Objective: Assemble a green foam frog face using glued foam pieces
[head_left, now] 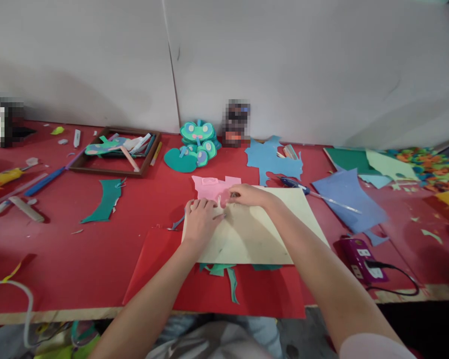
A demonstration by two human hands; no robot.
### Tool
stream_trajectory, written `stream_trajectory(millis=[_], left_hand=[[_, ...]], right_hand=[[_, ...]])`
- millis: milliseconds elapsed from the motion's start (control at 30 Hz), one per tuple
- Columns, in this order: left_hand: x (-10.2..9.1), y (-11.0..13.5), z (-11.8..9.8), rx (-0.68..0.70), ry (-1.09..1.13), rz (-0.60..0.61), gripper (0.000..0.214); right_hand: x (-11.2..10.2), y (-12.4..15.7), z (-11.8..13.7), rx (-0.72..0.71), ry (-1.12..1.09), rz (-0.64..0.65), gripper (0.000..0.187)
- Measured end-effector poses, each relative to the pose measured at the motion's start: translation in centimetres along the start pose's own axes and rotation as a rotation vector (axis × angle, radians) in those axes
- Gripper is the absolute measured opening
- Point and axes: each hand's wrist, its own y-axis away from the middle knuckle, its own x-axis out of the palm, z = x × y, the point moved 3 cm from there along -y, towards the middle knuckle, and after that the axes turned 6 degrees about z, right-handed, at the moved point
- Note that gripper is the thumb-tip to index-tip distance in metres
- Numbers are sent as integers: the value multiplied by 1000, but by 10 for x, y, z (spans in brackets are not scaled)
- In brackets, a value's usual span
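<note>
My left hand (201, 217) rests knuckles-up on the top left corner of a cream sheet (262, 234), its fingers curled and pressing down near a thin pale strip. My right hand (249, 195) is beside it, fingertips pinched at the lower edge of a pink cut-out (214, 188) that lies partly on the cream sheet. What the fingers pinch is too small to make out. A red sheet (209, 284) lies under the cream one and hangs over the table's front edge.
A wooden frame (114, 172) with scraps sits back left, teal cut-outs (196, 144) behind the pink piece. Blue foam pieces (273, 159), a craft knife (322, 197), a purple device (359, 257) with a cable lie right. A green curved scrap (105, 202) lies left.
</note>
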Motion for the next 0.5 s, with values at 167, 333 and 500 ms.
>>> stream_trajectory(millis=[167, 333, 500], left_hand=[[-1, 2, -3, 12, -31, -18, 27], [12, 9, -21, 233, 5, 79, 35], [24, 18, -31, 403, -32, 156, 56]], right_hand=[[3, 0, -2, -45, -21, -26, 12], [3, 0, -2, -22, -27, -36, 9], [8, 3, -4, 18, -54, -118, 18]])
